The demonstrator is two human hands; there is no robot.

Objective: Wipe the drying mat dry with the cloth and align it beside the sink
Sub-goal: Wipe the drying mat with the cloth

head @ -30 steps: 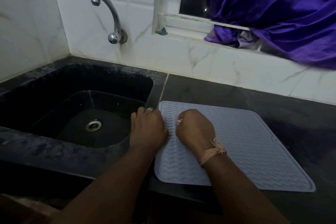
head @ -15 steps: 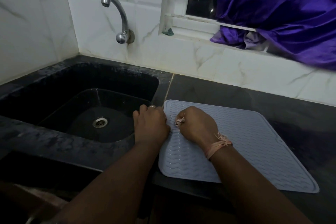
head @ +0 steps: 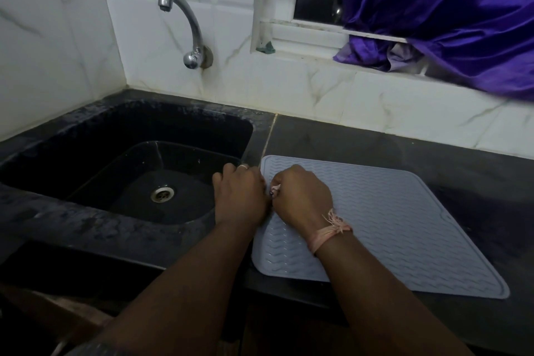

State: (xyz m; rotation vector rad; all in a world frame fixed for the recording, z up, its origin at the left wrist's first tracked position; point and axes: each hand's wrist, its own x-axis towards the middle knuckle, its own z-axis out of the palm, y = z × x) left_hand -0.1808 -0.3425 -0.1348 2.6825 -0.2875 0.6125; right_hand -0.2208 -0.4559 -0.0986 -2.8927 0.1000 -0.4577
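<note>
Both hands are resting curled at the drying mat's [head: 390, 220] sink-side edge: left hand [head: 239, 196] over the sink [head: 95, 220] rim, right hand [head: 303, 196] on the mat.

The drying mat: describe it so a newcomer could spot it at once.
Find the black sink under the curved tap. Just right of its rim, flat on the dark counter, lies the drying mat: pale grey-blue, rounded corners, zigzag ridges, the only light thing there.

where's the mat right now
In the head view the mat lies flat on the dark counter, just right of the sink, with both hands, left and right, at its left edge.
</note>
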